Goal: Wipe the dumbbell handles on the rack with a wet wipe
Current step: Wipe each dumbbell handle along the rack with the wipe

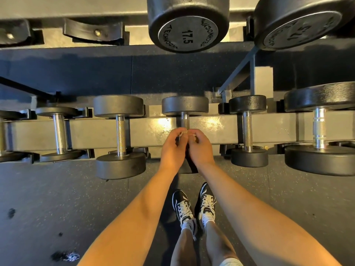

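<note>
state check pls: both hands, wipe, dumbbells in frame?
left hand: pinches the wet wipe
right hand: pinches the wet wipe
wet wipe: bunched between both hands, over the handle; contact unclear
middle dumbbell: racked, handle partly hidden by the hands
left neighbour dumbbell: racked, untouched
17.5 dumbbell: racked on the upper tier

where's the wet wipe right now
Head view, centre: the wipe is bunched between the left hand and right hand, at the middle dumbbell handle on the lower rack.

Middle handle [185, 120] mostly covered (wipe [182, 133] barely showing), 17.5 dumbbell [188, 33] cropped.
</note>
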`<state>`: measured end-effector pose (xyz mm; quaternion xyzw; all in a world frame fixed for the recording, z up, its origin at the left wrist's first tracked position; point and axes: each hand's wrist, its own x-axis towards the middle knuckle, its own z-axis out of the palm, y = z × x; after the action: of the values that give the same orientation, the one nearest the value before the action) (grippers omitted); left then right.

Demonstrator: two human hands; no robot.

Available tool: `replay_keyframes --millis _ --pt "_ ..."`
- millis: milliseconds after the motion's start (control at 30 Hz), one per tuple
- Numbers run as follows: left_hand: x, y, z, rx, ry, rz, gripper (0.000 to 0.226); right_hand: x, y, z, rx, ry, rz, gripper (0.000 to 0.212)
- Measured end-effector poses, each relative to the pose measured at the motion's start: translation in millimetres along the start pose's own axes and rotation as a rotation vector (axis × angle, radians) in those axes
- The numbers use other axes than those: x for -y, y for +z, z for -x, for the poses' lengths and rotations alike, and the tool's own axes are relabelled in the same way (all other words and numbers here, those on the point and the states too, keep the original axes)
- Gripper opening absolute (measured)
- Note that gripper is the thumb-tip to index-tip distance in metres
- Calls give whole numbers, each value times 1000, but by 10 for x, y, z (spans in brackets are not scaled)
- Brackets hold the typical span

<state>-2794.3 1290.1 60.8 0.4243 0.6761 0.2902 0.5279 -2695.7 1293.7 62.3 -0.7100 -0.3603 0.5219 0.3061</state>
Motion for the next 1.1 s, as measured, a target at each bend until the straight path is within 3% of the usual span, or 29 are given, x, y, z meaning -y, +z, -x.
replay_keyframes --millis 167,333,767,967,1100 --pt "-81 -63 -209 -170 -90 47 27 -167 75 -48 -126 -31 115 23" --pt "-160 174 -366 -170 -85 164 27 -194 156 -87 -203 19 333 25" --pt "201 14 -375 107 -217 -143 18 -244 84 -72 -271 -3 146 21" --pt "211 -37 -315 124 -245 -374 11 -256 85 -56 -245 -15 162 21" --pt "149 -105 -244 87 -311 -332 18 -261 67 -11 -191 -7 164 22"
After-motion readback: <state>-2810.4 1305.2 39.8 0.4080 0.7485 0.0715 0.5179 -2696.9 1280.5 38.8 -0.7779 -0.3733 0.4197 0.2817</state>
